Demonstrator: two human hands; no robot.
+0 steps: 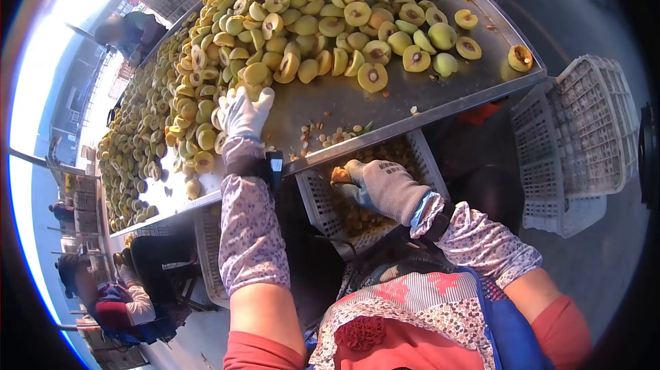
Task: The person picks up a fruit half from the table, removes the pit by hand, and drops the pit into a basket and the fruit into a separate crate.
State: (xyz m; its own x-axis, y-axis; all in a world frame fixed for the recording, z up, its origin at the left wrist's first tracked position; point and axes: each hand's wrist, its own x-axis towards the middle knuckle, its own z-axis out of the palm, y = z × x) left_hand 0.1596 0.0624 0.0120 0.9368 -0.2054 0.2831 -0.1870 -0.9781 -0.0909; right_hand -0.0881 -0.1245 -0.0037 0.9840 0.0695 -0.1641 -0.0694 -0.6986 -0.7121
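My left hand [245, 110], in a white glove, reaches onto the metal table [405, 98] with its fingers apart, touching the edge of a big heap of halved green-yellow fruit [302, 25]. Whether a fruit is under its fingertips is hard to see. My right hand [385, 188], in a grey glove with print on its back, is closed on an orange fruit piece [340, 175]. It is over a grey plastic crate [315, 199] below the table edge, which holds many small pieces. Small pits and bits [337, 137] lie by the table's near edge.
White plastic crates [584, 129] are stacked at the right. A seated co-worker [124, 301] is at the lower left, another person [130, 32] at the upper left. Another crate [210, 253] stands under the table beside my left arm. The table's metal rim [481, 92] is raised.
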